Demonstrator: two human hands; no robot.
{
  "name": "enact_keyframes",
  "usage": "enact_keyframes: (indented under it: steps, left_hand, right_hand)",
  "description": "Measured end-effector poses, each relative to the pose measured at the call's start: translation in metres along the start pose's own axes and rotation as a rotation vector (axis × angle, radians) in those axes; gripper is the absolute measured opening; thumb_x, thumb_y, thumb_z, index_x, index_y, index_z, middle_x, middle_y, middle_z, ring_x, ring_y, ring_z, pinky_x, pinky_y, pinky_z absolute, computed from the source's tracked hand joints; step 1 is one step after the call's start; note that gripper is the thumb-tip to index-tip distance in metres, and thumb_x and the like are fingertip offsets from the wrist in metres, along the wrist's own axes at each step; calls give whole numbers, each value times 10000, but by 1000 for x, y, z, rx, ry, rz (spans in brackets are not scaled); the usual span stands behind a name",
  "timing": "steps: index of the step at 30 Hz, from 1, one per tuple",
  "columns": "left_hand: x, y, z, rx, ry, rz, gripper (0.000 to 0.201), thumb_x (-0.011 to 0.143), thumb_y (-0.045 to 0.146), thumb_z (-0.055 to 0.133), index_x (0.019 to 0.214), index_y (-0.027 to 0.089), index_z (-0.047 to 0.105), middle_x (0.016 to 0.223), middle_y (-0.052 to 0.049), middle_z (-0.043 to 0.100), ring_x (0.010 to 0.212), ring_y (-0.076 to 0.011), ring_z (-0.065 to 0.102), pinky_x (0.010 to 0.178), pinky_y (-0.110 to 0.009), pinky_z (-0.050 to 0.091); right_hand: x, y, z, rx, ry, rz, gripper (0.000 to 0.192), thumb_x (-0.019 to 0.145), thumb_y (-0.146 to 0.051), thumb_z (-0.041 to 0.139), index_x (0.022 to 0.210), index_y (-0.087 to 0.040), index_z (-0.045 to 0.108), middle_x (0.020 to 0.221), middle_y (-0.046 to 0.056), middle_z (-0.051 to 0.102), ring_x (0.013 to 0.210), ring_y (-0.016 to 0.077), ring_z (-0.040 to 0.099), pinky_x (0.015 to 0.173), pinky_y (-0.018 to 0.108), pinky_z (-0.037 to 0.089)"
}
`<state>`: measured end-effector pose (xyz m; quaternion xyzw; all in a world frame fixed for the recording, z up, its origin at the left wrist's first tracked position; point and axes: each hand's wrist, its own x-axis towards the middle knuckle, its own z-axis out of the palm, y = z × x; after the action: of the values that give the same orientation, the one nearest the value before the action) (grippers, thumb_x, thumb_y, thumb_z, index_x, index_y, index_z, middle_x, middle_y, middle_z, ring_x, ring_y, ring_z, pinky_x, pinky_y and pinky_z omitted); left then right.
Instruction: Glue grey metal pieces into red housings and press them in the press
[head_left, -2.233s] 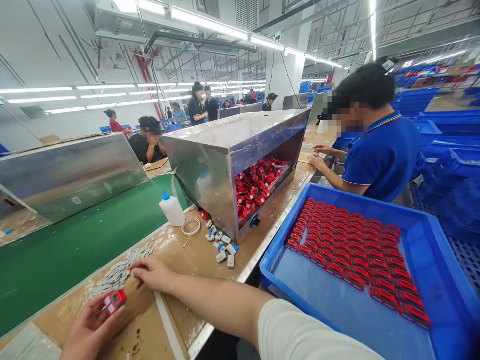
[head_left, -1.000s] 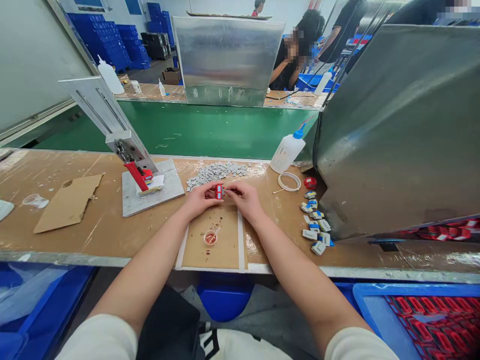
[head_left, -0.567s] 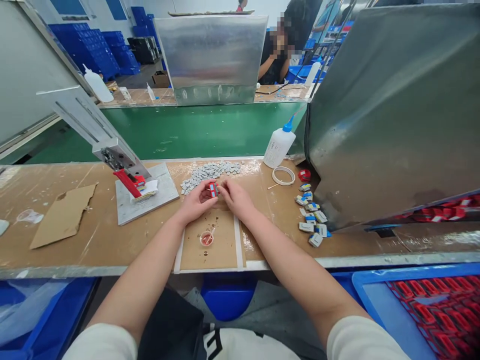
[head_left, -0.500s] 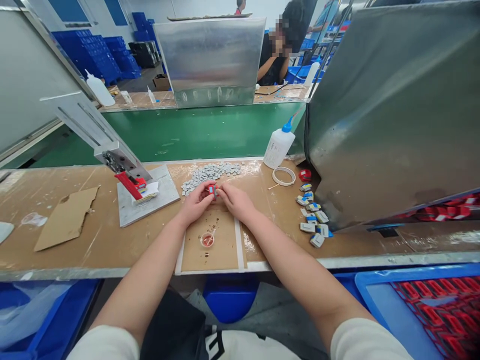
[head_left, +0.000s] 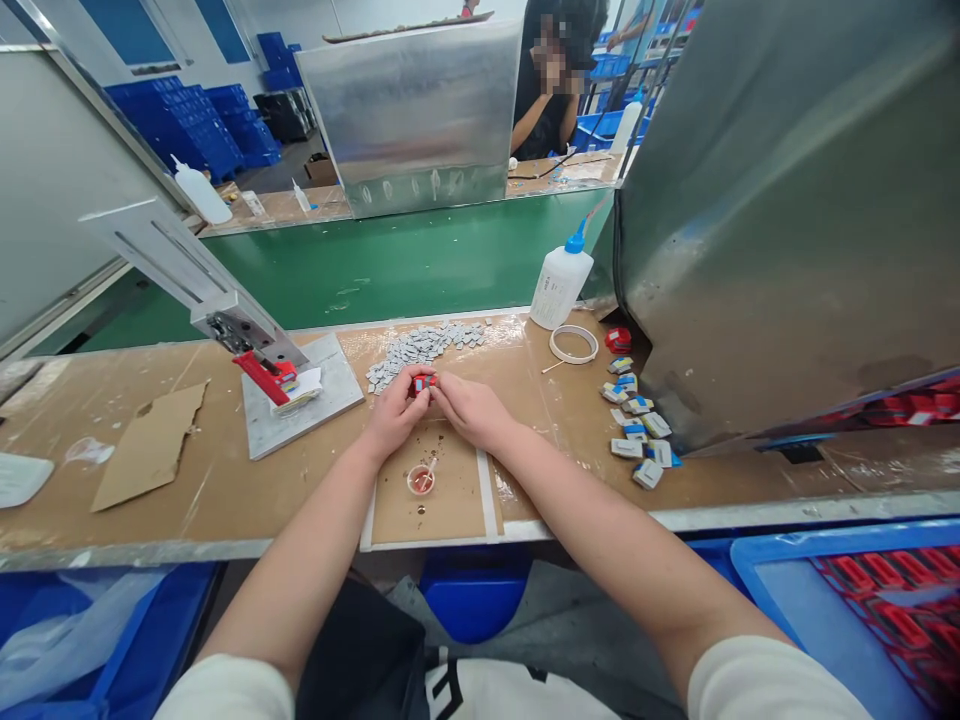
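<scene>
Both my hands meet over the bench, just in front of a heap of small grey chips. My left hand and my right hand together pinch a small red plastic part between the fingertips. Below them lies a brown work pad with a small round dish of reddish liquid on it. Whether a grey chip is between my right fingers is hidden.
A hand press on a metal plate stands to the left, with a cardboard scrap beyond it. A squeeze bottle, tape ring and several grey-blue parts sit right, by a steel hood. A blue tray of red parts is at lower right; a green conveyor runs behind.
My view swung from the right-hand trays back to the bench. My right hand left the grey chips and joined the left on the red part; both hands have since stayed together.
</scene>
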<state>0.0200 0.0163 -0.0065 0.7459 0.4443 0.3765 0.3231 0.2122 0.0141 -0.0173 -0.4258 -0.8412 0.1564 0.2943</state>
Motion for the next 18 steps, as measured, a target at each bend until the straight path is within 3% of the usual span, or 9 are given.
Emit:
enact_keyframes:
  steps: [8,13,18]
  left_hand:
    - [3,-1,6,81,-5,-16,302,996,340,490,1256,209,568,1122,-52,662,970,-207,619,925,-336,492]
    - [3,-8,6,-92,-49,-82,373,1032,405,457,1347,212,513,1152,-56,633,964,-202,606,894,-326,494]
    - [4,-10,7,-101,-81,-76,388,991,382,507,1333,200,497,1204,-73,614,1051,-211,597,970,-333,483]
  right_hand:
    - [2,-5,5,34,8,191,220,1112,-368,403,1009,-235,544,959,52,709,781,217,635,653,306,329]
    - [4,-1,0,43,-20,143,212,1110,-376,402,1021,-235,534,963,56,716,803,227,649,668,306,365]
    - [5,-5,5,-32,-65,162,176,1095,-360,450,1097,-212,546,1065,102,740,854,247,676,679,318,397]
